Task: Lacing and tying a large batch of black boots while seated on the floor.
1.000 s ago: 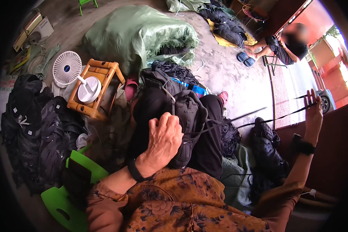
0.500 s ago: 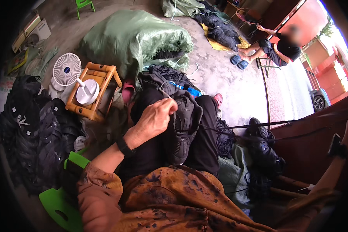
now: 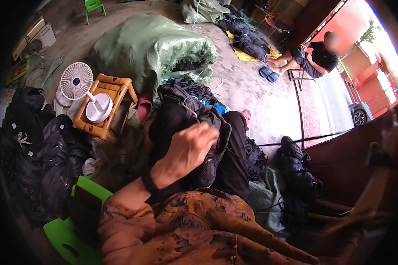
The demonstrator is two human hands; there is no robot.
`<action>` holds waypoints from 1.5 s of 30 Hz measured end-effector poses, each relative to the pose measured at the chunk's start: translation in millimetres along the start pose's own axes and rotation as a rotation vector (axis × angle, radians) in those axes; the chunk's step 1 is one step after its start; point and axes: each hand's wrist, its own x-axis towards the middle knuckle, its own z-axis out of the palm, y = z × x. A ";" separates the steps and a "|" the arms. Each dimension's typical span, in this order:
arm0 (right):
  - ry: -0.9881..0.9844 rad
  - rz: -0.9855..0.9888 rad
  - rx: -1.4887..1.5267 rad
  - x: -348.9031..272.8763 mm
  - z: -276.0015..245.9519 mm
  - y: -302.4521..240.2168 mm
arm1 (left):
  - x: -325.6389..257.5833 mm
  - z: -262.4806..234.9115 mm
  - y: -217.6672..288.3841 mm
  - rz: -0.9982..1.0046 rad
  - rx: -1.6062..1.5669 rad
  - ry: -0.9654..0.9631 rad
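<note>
A dark grey-black shoe lies on my lap, toe toward me. My left hand is curled over its lacing area, fingers bent and slightly blurred; what they pinch is hidden. From the shoe a black shoelace stretches through the air toward my right hand, which is far out at the right edge. That hand is smeared by motion, but the lace runs taut to it. A second dark shoe rests at my knees, just beyond the first.
Piled black shoes lie at left, beside a bamboo stool with a white fan. Ahead sits a large green sack. More dark shoes are at right. A seated person is at the far right.
My left hand has moved right and nearer over the shoe, now covering its laces. My right hand has risen at the right edge. The seated person's raised arm has come down.
</note>
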 end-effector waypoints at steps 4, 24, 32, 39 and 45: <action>-0.095 0.801 1.722 -73.9 74.1 -230.5 | -42.2 22.5 -11.4 0.013 0.025 -0.112; -0.855 0.203 2.485 -64.8 -163.1 -399.3 | -38.0 35.8 -9.1 -0.004 0.338 -0.172; -1.357 -0.227 2.669 -40.8 -167.4 -367.5 | -47.1 23.6 2.9 -0.392 -0.114 -0.348; -1.342 0.656 3.073 -47.8 -145.9 -369.8 | -45.8 46.0 -17.5 -0.398 0.031 0.002; -1.072 0.691 2.898 -51.9 -126.2 -359.0 | -46.8 39.9 -42.8 -0.491 -0.242 -0.057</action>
